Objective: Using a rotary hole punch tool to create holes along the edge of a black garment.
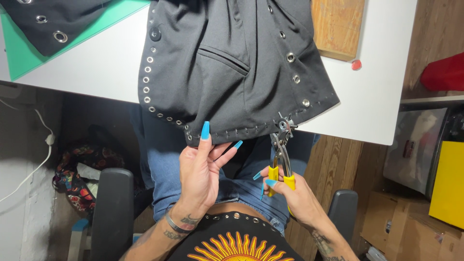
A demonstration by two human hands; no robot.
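**A:** Where did the black garment [232, 63] lie, and who had hold of it?

**B:** It lay over the near edge of the white table [96, 72], its hem hanging just past that edge toward the person's lap. The left hand [200, 169] pinched the hem, its fingers [205, 131] closed on the cloth. The right hand [290, 191] was clenched round the yellow handles of the punch pliers [282, 154], whose head bit the hem near the table's near right corner.

**A:** How would the cloth have handled?

**B:** By its look it was soft, limp and light, so it probably sagged wherever it went unsupported. The hem beside the pliers seemed the sensible place to hold it, pulled taut as the left hand had it. The pliers looked stiff and heavier, best taken by the handles.

**A:** And the count?

**B:** One garment under the hands, one pair of pliers. A second dark piece with eyelets [43, 24] lay on a green mat [29, 58] at the far left corner. One wooden block [337, 26] sat at the far edge, and one small red bead [356, 65] lay near the right edge. The metal eyelets [290, 57] ran along both borders of the garment; they were too many and too small to count surely.
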